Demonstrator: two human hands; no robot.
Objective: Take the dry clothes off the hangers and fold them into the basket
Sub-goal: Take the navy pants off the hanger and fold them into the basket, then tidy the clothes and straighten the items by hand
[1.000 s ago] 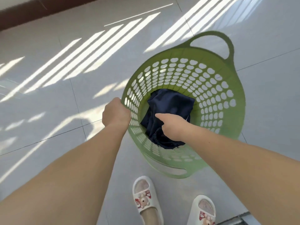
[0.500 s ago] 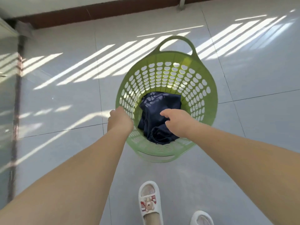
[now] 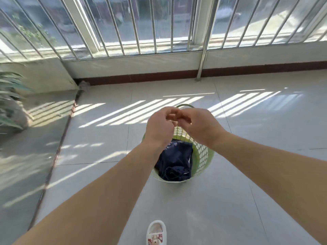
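Note:
A green perforated plastic basket stands on the tiled floor just ahead of me. A crumpled dark navy garment lies inside it. My left hand and right hand are raised above the basket's far rim, clear of it. Their loosely curled fingertips meet in front of the basket's far handle, and neither hand holds anything. My forearms hide the basket's left wall. No hanger or hanging clothes are in view.
A barred window and low wall run across the far side, with a metal pole reaching the floor. A leafy plant stands at the left behind a glass door track. My slippered foot is near the bottom edge.
My left hand let go of the basket rim and my right hand came out of the basket off the navy garment. Both rose and met above it. My head tilted up towards the window.

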